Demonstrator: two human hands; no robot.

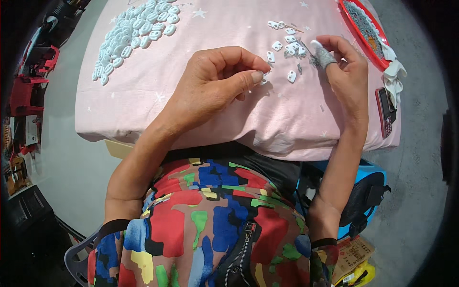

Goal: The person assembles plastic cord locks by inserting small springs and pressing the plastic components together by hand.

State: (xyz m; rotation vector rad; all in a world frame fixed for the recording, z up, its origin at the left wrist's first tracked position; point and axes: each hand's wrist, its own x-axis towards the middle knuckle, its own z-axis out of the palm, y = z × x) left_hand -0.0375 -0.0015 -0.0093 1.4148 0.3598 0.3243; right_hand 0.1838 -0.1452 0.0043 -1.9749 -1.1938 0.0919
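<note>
My left hand (217, 79) is closed in a pinch above the middle of the pink cloth. Between its thumb and index finger is a small white plastic piece (264, 82), mostly hidden by the fingertips. To the right, my right hand (348, 71) has its fingers bent and the thumb against the index finger; what they hold, if anything, is too small to make out. A grey-and-white finger cover (324, 56) sits on that thumb. Between the hands lie several loose white plastic pieces (291, 76) with two holes, among small grey metal bits (300, 69).
A big heap of white oval pieces (138, 28) lies at the far left of the cloth-covered table (201, 36). A thin stick-like tool (291, 27) rests beyond the loose pieces. At right are a red tray (351, 26) of grey bits, a white cloth strip (394, 79) and a phone (384, 112).
</note>
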